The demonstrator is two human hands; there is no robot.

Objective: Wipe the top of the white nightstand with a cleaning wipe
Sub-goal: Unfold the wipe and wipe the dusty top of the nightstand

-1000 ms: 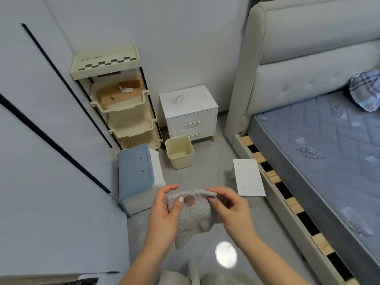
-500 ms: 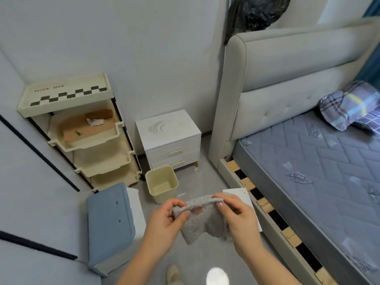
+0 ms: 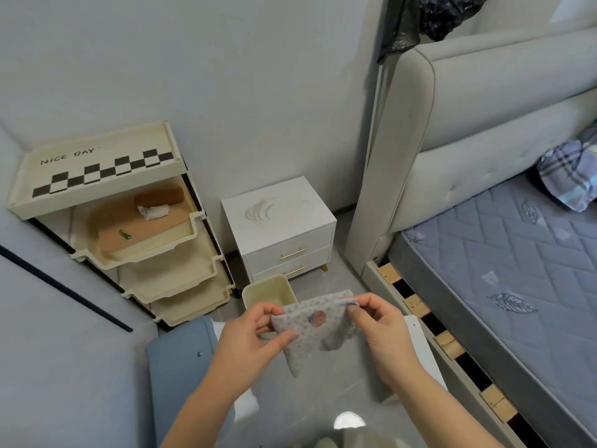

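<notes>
left hand (image 3: 248, 334): pinching the wipe's left edge, lower centre
right hand (image 3: 381, 321): gripping its right corner
wipe (image 3: 315, 328): grey, dotted, stretched between hands
nightstand (image 3: 277, 227): centre frame, streaked top

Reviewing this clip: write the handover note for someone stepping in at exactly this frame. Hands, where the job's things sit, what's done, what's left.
Left hand: pinching the left edge of the cleaning wipe.
Right hand: pinching its upper right corner. The grey dotted wipe is stretched between both hands and hangs in the air above the floor.
White nightstand: ahead, between the cream shelf rack and the bed headboard, with a small beige bin in front of it. Its top shows a whitish smear.
Done: wipe in hand and spread open.
Left: step up to the nightstand, lower the wipe onto its top and wipe the whole surface.
</notes>
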